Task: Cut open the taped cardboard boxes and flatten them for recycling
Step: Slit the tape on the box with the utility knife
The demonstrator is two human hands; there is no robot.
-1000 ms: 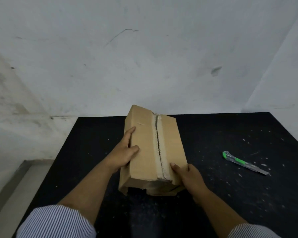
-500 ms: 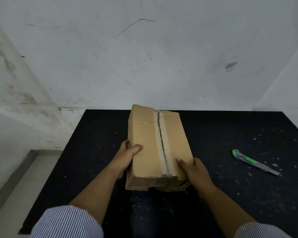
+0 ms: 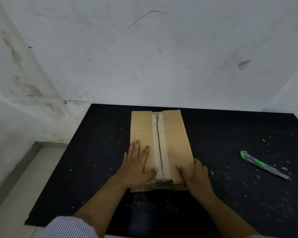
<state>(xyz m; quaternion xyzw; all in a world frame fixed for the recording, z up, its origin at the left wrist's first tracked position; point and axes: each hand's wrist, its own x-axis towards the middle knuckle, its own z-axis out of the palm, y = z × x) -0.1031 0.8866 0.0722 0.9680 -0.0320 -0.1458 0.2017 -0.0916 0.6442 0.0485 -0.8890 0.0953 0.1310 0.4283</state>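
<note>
A brown cardboard box point(image 3: 174, 134) lies nearly flat on the black table point(image 3: 230, 134), its long side running away from me. A strip of clear tape with a dark slit down its middle runs along the top. My left hand point(image 3: 138, 164) presses flat on the near left part of the box, fingers straight and spread. My right hand point(image 3: 194, 176) rests on the near right corner, thumb on top and fingers wrapped over the box's right edge. A green and grey box cutter point(image 3: 263, 164) lies on the table to the right, apart from both hands.
White crumbs and scraps are scattered over the black table top. A stained white wall stands right behind the table's far edge. Pale floor tiles point(image 3: 24, 177) lie beyond the table's left edge.
The box has sunk from a raised, tilted shape to nearly flat. My left hand moved from gripping its left side onto the top, fingers spread. My right hand stays at the near right corner.
</note>
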